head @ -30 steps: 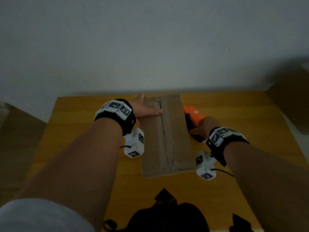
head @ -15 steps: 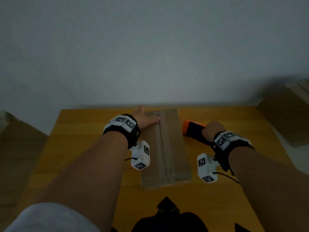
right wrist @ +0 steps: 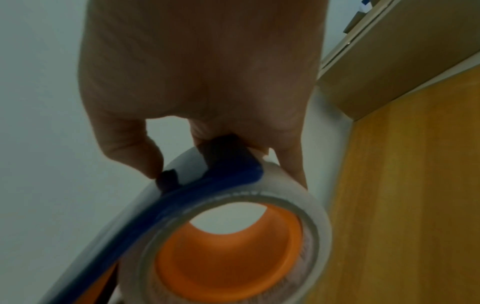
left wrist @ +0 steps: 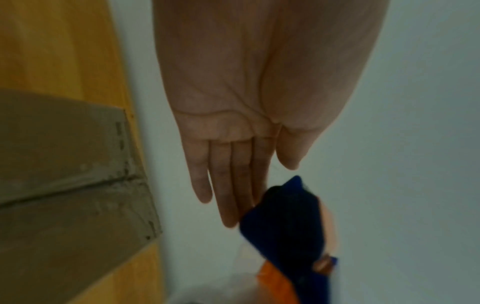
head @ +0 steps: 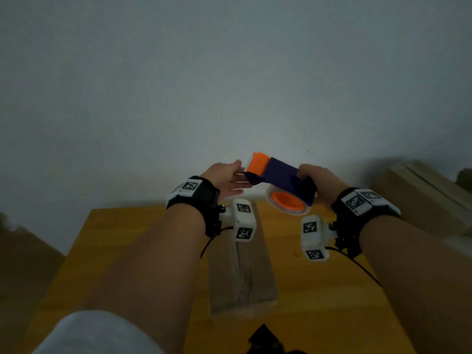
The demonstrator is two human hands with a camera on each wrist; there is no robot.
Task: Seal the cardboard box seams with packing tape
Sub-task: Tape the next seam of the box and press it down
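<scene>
Right hand (head: 315,181) holds the tape dispenser (head: 279,178) up in the air above the far edge of the surface (head: 132,241), fingers curled round its dark blue handle end. Wrist view confirms: thumb and fingers (right wrist: 291,164) clamped round the blue frame (right wrist: 207,185) where it crosses the clear tape roll (right wrist: 317,216). The roll's orange core (right wrist: 228,257) faces the camera.

Left hand (head: 224,178) is raised at the same height, palm turned toward the dispenser, fingers straight and close together. Left wrist view shows the fingertips (left wrist: 228,218) right at the dispenser's dark blue front end (left wrist: 285,222); whether they touch it or stop just short is not clear, the frame being blurred there. That hand grips nothing. An orange piece (head: 258,163) sits at the dispenser's front tip, nearest the left hand.

Cardboard box (head: 240,279) lies flat on the surface, long side running from the near edge toward the far edge, roughly centred between the two forearms. Its top flaps meet along a middle seam (left wrist: 72,191). Neither hand touches the box; both are well above its far end.

More cardboard (head: 419,198) stands off the surface's right edge. Plain pale wall (head: 229,72) behind.
</scene>
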